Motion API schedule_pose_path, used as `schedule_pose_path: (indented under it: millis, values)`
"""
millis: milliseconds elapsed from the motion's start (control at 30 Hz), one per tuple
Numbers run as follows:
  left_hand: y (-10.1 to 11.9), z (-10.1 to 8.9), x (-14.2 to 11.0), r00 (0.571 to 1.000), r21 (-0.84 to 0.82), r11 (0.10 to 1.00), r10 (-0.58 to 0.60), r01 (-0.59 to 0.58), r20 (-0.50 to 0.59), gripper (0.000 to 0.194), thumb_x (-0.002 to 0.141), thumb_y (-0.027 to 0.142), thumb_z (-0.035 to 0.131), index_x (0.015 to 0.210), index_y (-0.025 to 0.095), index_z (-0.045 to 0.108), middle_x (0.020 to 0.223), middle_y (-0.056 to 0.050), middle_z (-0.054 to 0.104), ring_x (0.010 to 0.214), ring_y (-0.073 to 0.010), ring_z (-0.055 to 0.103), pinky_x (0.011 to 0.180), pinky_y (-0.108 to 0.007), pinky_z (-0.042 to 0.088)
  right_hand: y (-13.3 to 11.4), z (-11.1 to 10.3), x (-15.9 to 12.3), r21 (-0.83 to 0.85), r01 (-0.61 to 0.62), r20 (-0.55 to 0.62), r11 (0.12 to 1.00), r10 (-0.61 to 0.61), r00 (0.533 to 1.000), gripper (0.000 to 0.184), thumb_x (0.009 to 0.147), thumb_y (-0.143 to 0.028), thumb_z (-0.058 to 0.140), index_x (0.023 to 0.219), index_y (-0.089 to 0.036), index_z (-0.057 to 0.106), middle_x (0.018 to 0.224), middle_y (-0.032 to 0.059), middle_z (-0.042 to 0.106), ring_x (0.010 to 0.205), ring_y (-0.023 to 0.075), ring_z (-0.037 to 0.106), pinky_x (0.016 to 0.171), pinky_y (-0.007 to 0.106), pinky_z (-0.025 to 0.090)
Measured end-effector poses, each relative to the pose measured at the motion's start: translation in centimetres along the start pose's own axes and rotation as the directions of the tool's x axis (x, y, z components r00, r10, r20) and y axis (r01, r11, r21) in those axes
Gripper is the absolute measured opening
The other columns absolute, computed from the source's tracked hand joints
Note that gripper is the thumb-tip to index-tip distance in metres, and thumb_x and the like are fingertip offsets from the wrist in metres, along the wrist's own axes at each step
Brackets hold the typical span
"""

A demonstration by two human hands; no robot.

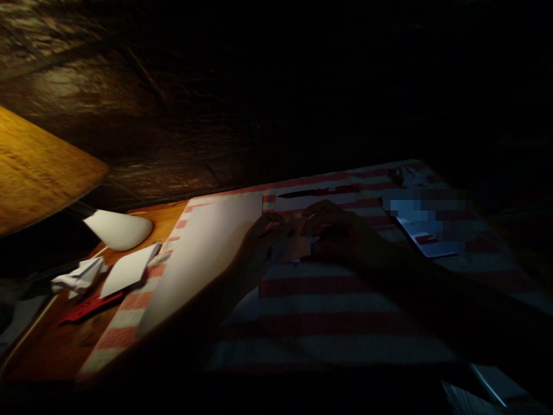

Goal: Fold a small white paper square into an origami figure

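Note:
A small piece of paper (pixel 299 248) is held between my two hands above a red-and-white striped cloth (pixel 311 285). My left hand (pixel 260 237) has its fingers curled at the paper's left side. From the right, my right hand (pixel 332 227) pinches it with bent fingers. Both hands are in deep shadow, so the exact finger contact and any folds are hard to make out. Behind them lies a knife (pixel 299 194) with a dark blade and a reddish handle. To the left, a large white sheet (pixel 207 242) lies partly behind my left forearm.
A lit phone-like screen (pixel 425 237), partly blurred out, lies at the right. At the left are a white lamp base (pixel 121 229), crumpled paper (pixel 80 276), a white pad (pixel 129 271) and a red-handled tool (pixel 91 307). A yellow-lit panel (pixel 38 173) overhangs there.

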State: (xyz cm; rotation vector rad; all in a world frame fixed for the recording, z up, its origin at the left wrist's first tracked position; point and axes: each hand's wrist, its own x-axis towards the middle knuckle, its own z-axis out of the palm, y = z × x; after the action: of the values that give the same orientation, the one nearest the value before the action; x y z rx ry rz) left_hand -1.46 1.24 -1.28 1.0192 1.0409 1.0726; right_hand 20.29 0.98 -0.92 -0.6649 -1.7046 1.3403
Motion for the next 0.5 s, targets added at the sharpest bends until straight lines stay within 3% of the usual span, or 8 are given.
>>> schedule_pose_path:
  millis: [167, 233, 333, 500]
  values:
    - [0.0, 0.0, -0.1, 1.0, 0.075, 0.997, 0.025, -0.024, -0.018, 0.02, 0.072, 0.029, 0.079, 0.085, 0.019, 0.067, 0.066, 0.003, 0.058, 0.055, -0.0102, 0.053, 0.047, -0.019, 0.039, 0.4, 0.0, 0.4, -0.008, -0.01, -0.078, 1.0, 0.009, 0.997, 0.011, 0.091, -0.031, 0.068, 0.093, -0.022, 0.074, 0.113, 0.0077, 0.062, 0.109, 0.0248, 0.061, 0.099, 0.046, 0.049]
    - [-0.1, -0.1, -0.2, 0.997, 0.119, 0.991, 0.069, -0.067, -0.016, 0.019, 0.073, 0.029, 0.079, 0.087, 0.02, 0.069, 0.063, 0.004, 0.056, 0.053, -0.0103, 0.051, 0.046, -0.02, 0.037, 0.8, 0.1, 0.6, 0.049, -0.073, -0.131, 0.996, 0.078, 0.988, 0.015, 0.091, -0.035, 0.069, 0.088, -0.02, 0.069, 0.102, 0.0058, 0.065, 0.095, 0.0209, 0.062, 0.088, 0.04, 0.052]
    - [-0.1, 0.0, -0.5, 0.991, 0.215, 0.968, 0.136, -0.131, -0.011, 0.019, 0.073, 0.026, 0.081, 0.087, 0.021, 0.069, 0.059, 0.005, 0.053, 0.049, -0.0093, 0.048, 0.043, -0.02, 0.035, 1.3, 0.2, 0.7, 0.09, -0.12, -0.2, 0.989, 0.136, 0.97, 0.027, 0.08, -0.033, 0.082, 0.089, -0.02, 0.06, 0.09, -0.0002, 0.062, 0.078, 0.0142, 0.058, 0.069, 0.028, 0.048]
    - [0.1, 0.6, -1.0, 0.992, 0.322, 0.939, 0.126, -0.122, 0.009, 0.022, 0.073, 0.025, 0.082, 0.084, 0.022, 0.064, 0.054, 0.008, 0.048, 0.038, -0.0062, 0.04, 0.035, -0.019, 0.03, 1.4, 0.6, 0.5, 0.036, -0.182, -0.201, 0.983, 0.185, 0.962, 0.038, 0.079, -0.032, 0.081, 0.111, -0.022, 0.062, 0.083, -0.0022, 0.061, 0.07, 0.0132, 0.057, 0.061, 0.026, 0.045]
